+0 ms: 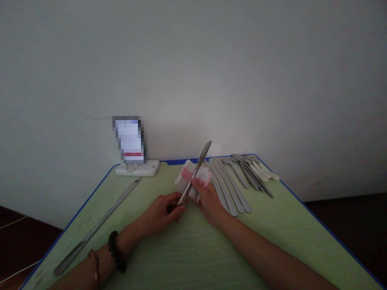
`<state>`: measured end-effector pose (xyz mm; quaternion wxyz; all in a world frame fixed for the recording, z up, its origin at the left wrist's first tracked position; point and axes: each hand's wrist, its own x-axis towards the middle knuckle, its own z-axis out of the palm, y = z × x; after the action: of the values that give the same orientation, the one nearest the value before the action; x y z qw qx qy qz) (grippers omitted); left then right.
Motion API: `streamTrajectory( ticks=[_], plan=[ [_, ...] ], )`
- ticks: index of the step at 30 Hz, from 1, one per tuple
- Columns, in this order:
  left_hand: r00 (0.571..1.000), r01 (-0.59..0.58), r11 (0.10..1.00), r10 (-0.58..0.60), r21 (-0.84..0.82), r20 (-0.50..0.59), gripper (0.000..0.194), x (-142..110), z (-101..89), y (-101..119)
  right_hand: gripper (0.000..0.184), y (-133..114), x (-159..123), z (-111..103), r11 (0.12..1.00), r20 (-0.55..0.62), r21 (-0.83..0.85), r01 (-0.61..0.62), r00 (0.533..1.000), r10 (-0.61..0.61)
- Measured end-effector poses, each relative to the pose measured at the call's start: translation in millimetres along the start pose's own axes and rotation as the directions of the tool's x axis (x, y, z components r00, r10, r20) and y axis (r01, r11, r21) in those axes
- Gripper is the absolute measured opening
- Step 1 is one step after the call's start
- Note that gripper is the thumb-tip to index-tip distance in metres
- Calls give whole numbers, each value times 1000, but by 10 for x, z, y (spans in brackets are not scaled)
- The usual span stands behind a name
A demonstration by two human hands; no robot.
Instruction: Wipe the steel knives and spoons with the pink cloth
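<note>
A table knife [204, 152] is held at a slant over the middle of the table, blade up and away from me. My left hand [165, 209] is closed on the lower end of its handle. In my right hand [208, 199] is a folded pink-and-white cloth [185, 177], pressed against the knife's handle with the thumb on top. The cloth lies behind the knife, and my right fingers are mostly hidden under it. Just right of that hand, several metal knives [231, 185] lie side by side on the table.
Farther right lie metal spoons [246, 173] and white-handled cutlery [263, 171]. A long metal utensil [102, 219] lies along the left side. At the back left, a blurred phone [130, 139] stands on a white base [139, 168]. Behind the green table [181, 257] rises a wall [193, 72].
</note>
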<state>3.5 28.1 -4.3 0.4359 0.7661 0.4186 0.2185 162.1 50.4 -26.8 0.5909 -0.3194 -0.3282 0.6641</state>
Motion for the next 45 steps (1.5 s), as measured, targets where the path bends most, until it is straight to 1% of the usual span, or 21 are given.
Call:
streamTrajectory(
  ticks=[5,9,11,13,15,19,22,26,28,30,34,36,37,39,41,43,45],
  plan=[
    [1000,-3,998,3,61,7,23,4,8,-15,21,-19,15,9,999,-27,47,-1,1000,2],
    [1000,-10,996,10,91,-1,22,-2,17,2,20,-15,22,-1,999,-12,44,8,1000,-7],
    [1000,-14,995,13,103,6,23,-5,16,10,21,-5,21,-5,1000,0,19,-13,1000,13],
    [1000,-17,993,16,117,9,25,-8,15,14,23,6,22,-5,998,16,7,-60,998,59],
    [1000,-6,993,7,120,-8,28,-7,14,13,23,17,30,-2,997,11,14,-78,997,78],
    [999,18,995,-14,97,-49,34,-3,19,1,18,39,63,-15,999,-31,2,-47,998,47],
    [998,13,996,-8,87,-64,34,-2,20,-7,16,54,76,-46,997,-40,-60,-38,999,36],
    [994,17,997,-8,76,-111,38,-3,14,-1,10,76,71,-77,987,-73,-156,20,997,-31],
    [991,26,997,-16,79,-136,38,0,17,6,8,76,66,-73,985,-72,-173,21,997,-34],
    [984,42,996,-28,78,-177,36,5,27,12,6,57,62,-52,992,-85,-128,3,996,-14],
    [962,79,993,-51,93,-269,32,24,58,16,9,-47,38,18,994,-112,103,-36,993,48],
    [953,94,991,-63,92,-296,32,34,67,10,12,-112,20,44,977,-80,208,-50,994,68],
    [950,98,991,-66,91,-305,33,38,68,5,16,-141,13,49,967,-54,249,-61,996,77],
    [948,95,991,-61,93,-313,34,42,66,-6,28,-182,9,44,946,5,308,-99,995,103],
    [949,87,993,-58,83,-309,34,43,61,-15,35,-197,21,21,926,44,347,-147,989,141],
    [951,88,995,-70,47,-302,35,42,59,-21,30,-188,43,-5,910,38,384,-157,987,155],
    [949,95,996,-89,4,-301,37,43,60,-24,19,-166,63,-20,906,23,398,-142,989,145]
  ],
)
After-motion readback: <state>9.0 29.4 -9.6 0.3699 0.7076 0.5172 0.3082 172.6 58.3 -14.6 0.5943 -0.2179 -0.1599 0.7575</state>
